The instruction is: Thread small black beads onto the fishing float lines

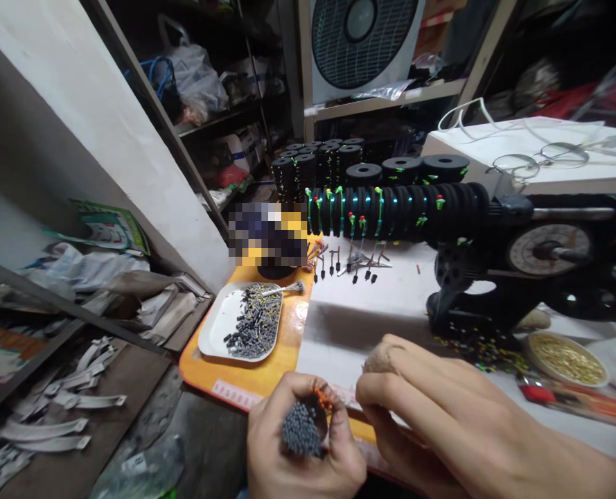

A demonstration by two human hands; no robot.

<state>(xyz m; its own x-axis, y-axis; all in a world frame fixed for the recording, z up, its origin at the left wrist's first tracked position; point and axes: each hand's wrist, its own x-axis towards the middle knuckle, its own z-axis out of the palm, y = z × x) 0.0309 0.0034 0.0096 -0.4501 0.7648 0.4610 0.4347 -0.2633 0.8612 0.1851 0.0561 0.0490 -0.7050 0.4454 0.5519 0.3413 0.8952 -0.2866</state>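
My left hand (270,447) is closed around a tight bundle of thin grey-tipped pieces (301,430), seen end-on, with a small orange cluster (322,398) beside the thumb. My right hand (437,409) is just to the right, its fingers curled together. A tan, rough patch shows at its fingertips; what they hold, if anything, is hidden. Beyond the hands, a horizontal row of black ring spools (406,208) sits on a machine shaft, with green line and small red and yellow beads. Several thin pieces with dark ends (353,267) hang below it.
A white tray (211,333) of small grey and yellow pieces stands on the orange table (193,364). A dial (549,251) faces me on the black machine. At right are a bowl (567,360) of gold bits and a red-handled tool (539,393). Black spools (364,172) stand behind.
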